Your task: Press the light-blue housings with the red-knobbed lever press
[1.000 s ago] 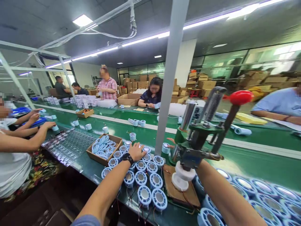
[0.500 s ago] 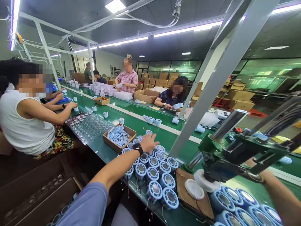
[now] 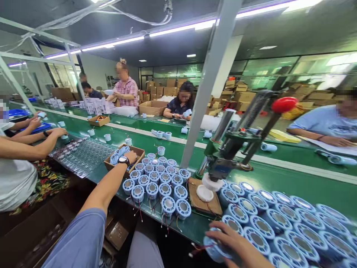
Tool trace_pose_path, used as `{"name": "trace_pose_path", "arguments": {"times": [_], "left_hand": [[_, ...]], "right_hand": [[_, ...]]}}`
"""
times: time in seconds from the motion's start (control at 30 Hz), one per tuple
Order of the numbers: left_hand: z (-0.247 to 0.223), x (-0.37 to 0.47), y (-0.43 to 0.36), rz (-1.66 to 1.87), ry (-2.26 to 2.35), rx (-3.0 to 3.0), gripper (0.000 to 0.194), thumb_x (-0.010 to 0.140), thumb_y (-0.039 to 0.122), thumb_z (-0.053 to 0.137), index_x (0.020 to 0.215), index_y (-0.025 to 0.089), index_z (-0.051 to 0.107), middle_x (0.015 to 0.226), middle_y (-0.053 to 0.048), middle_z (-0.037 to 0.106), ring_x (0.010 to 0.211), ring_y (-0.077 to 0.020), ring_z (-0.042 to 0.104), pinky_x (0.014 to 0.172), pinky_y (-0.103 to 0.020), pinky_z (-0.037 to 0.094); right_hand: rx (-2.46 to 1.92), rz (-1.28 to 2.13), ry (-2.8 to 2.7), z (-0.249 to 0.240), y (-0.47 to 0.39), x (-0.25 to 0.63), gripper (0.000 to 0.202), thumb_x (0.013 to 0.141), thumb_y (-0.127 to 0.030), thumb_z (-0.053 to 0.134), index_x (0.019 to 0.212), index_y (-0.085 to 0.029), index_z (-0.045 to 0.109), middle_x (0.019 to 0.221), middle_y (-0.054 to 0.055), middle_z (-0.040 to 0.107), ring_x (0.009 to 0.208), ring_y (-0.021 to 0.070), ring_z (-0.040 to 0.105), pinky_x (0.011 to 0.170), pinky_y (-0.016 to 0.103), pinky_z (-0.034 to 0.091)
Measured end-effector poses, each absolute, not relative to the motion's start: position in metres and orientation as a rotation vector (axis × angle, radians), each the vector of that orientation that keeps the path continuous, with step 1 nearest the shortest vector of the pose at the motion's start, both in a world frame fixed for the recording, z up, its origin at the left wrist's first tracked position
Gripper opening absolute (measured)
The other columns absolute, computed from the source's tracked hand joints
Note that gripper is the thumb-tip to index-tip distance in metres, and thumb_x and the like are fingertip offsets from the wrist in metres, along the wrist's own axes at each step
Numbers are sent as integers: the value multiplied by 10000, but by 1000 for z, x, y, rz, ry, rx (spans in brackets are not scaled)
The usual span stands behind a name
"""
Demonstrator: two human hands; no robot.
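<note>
My left hand [image 3: 130, 157], a watch on its wrist, reaches into the cardboard box [image 3: 141, 150] that holds light-blue plastic rings [image 3: 117, 156]. Its fingertips are hidden, so whether it grips a ring does not show. Low on the right, my right hand [image 3: 232, 238] is closed around a light-blue round motor housing [image 3: 213, 250] with thin wires hanging from it, at the table's front edge. Similar housings [image 3: 165, 190] with grey discs on top stand in rows between the box and the hand press [image 3: 223, 163]. White round pads [image 3: 205, 193] sit under the press.
Many more housings [image 3: 279, 219] crowd the right side of the green table [image 3: 279, 178]. A grey metal post [image 3: 208, 89] rises beside the press. A clear sheet of round pockets [image 3: 86, 158] lies left of the box. Co-workers sit and stand around the line.
My left hand has gone from above the housings into the box of rings. My right hand has come off the press lever down to a housing; the lever now stands raised. The view has turned right.
</note>
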State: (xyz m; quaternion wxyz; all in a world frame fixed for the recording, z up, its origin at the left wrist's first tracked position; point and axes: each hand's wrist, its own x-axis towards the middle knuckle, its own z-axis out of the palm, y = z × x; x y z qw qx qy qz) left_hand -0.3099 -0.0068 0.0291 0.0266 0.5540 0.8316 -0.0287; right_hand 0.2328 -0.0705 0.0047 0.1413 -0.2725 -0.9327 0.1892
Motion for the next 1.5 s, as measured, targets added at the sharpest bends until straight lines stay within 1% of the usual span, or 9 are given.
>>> {"name": "trace_pose_path", "arguments": {"times": [0.17, 0.43, 0.5, 0.6, 0.67, 0.8, 1.1, 1.3, 1.5], "left_hand": [[38, -296, -4, -134, 2662, 1658, 353, 942, 360, 606, 1222, 148, 579, 1214, -103, 608, 1045, -225, 627, 887, -433, 555], [89, -268, -11, 86, 2852, 1674, 286, 988, 237, 420, 1118, 61, 605, 1111, -169, 656, 1054, -256, 623, 914, -408, 499], [97, -248, -15, 188, 2866, 1726, 356, 985, 197, 320, 1173, 38, 578, 1134, -196, 656, 1085, -272, 616, 923, -390, 483], [88, -191, -40, 381, 2646, 1917, 368, 966, 242, 357, 1232, 128, 584, 1098, -99, 696, 990, -215, 654, 872, -312, 505], [66, -135, -67, 612, 2122, 2087, 324, 937, 276, 441, 1166, 182, 649, 985, -52, 722, 858, -199, 669, 794, -300, 531], [16, -25, -97, 736, 1530, 2170, 269, 922, 205, 478, 1064, 206, 707, 1003, -60, 720, 919, -195, 668, 860, -315, 533], [5, 9, -78, 737, 1521, 2180, 330, 917, 123, 433, 1143, 190, 664, 1154, -75, 703, 1092, -212, 645, 1020, -386, 503], [-11, 25, -114, 784, 1644, 2100, 559, 867, 201, 574, 1412, 183, 451, 1423, -133, 509, 1347, -277, 466, 1157, -486, 379], [-20, 31, -120, 743, 1596, 1986, 637, 819, 131, 600, 1428, 217, 438, 1420, -125, 523, 1344, -276, 479, 1168, -502, 367]], "right_hand": [[-835, 538, -2513, -31, -86, 176, 591, 635, -53, 442, 1106, -276, 720, 1342, 85, 568, 1236, 254, 582, 1044, 425, 518], [-878, 707, -2008, -73, -92, 171, 189, 856, -220, 569, 940, -228, 738, 1327, 105, 565, 1236, 262, 539, 1050, 482, 474], [-918, 720, -1913, -76, -91, 168, 276, 841, -204, 584, 1085, -234, 711, 1353, 105, 544, 1249, 246, 535, 1061, 453, 470], [-970, 736, -1813, -80, -88, 167, 514, 775, -172, 627, 1288, -196, 589, 1358, 126, 526, 1273, 229, 527, 1083, 399, 464], [-977, 752, -1795, -82, -86, 167, 575, 751, -159, 639, 1318, -181, 545, 1316, 123, 557, 1255, 221, 544, 1092, 378, 461], [-963, 775, -1806, -86, -86, 167, 641, 736, -127, 617, 1362, -185, 494, 1324, 107, 569, 1250, 211, 553, 1114, 374, 445], [-900, 756, -1824, -89, -87, 171, 576, 775, -165, 631, 1341, -196, 529, 1321, 110, 577, 1252, 218, 553, 1106, 397, 454], [-866, 772, -1822, -89, -90, 170, 618, 762, -85, 538, 1371, -191, 524, 1382, 116, 534, 1312, 210, 505, 1141, 415, 424], [-870, 874, -1846, -85, -94, 179, 694, 725, -65, 517, 1407, -193, 497, 1392, 102, 532, 1314, 208, 513, 1143, 391, 428]]}}
